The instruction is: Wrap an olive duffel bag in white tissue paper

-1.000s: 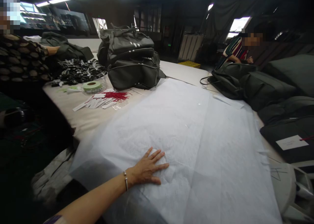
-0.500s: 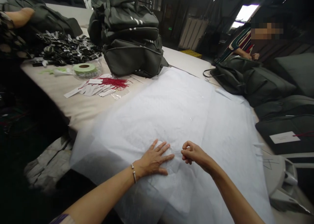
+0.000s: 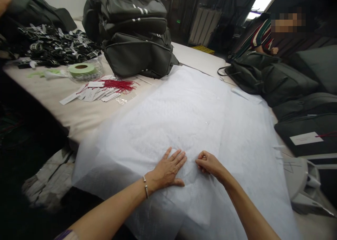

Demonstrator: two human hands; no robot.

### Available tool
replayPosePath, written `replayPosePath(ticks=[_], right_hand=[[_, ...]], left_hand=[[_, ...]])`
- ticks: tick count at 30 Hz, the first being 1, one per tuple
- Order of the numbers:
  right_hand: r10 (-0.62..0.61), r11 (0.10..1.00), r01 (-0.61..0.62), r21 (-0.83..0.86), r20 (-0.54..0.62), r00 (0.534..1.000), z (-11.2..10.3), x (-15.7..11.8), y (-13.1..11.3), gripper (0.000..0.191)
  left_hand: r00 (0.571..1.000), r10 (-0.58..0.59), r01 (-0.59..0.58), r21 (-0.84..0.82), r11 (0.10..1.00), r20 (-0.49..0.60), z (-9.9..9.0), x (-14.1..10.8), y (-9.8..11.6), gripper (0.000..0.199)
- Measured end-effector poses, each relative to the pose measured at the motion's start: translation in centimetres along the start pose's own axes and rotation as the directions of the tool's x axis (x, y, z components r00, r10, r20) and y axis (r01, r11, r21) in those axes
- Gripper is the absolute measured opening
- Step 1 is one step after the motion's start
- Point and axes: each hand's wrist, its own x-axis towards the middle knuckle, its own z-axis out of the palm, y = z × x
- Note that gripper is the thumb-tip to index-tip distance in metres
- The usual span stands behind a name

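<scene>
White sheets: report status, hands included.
Left hand flat on white sheets. Right hand curled over them, grip unclear. Dark backpacks at far edge.

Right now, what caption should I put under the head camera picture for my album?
Two bare hands on thin white translucent sheets, near stacked dark grey-green bags.

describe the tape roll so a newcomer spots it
Left of the stack of dark bags, find the heap of black items on the table. In front of it lies the tape roll: pale green with a brown core, unlike the white, red-stringed tags nearby.
</scene>
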Motion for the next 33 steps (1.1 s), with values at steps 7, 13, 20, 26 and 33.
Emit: replayPosePath(ticks=[7, 13, 20, 26, 33], right_hand=[[-0.04, 0.99, 0.033, 0.138, 0.054, 0.998, -1.0, -0.9, 0.4, 0.033], [-0.022, 0.998, 0.017, 0.065, 0.073, 0.997, -0.9, 0.0, 1.1, 0.027], [0.03, 0.959, -0.049, -0.28, -0.07, 0.997, -0.1, 0.8, 1.0, 0.021], [0.009, 0.855, -0.163, -0.492, -0.3, 0.954, -1.8, -1.9, 0.3, 0.038], [-0.584, 0.753, 0.213, -0.623, -0.483, 0.652, 2.3, -3.8, 4.7, 0.058]], left_hand=[[1.0, -0.009, 0.01, -0.037, 0.999, 0.015, -0.5, 0.1, -0.1, 0.087], [0.999, 0.002, 0.003, -0.078, 0.997, 0.053, -0.8, 0.1, -0.2, 0.088], [0.997, 0.002, 0.001, -0.047, 0.999, 0.077, -0.4, 0.2, -0.4, 0.095], [0.997, 0.004, -0.001, -0.048, 0.999, 0.074, -0.2, 0.3, -0.6, 0.093], [0.999, 0.011, -0.007, -0.09, 0.996, 0.043, -0.8, 0.4, -0.4, 0.094]])
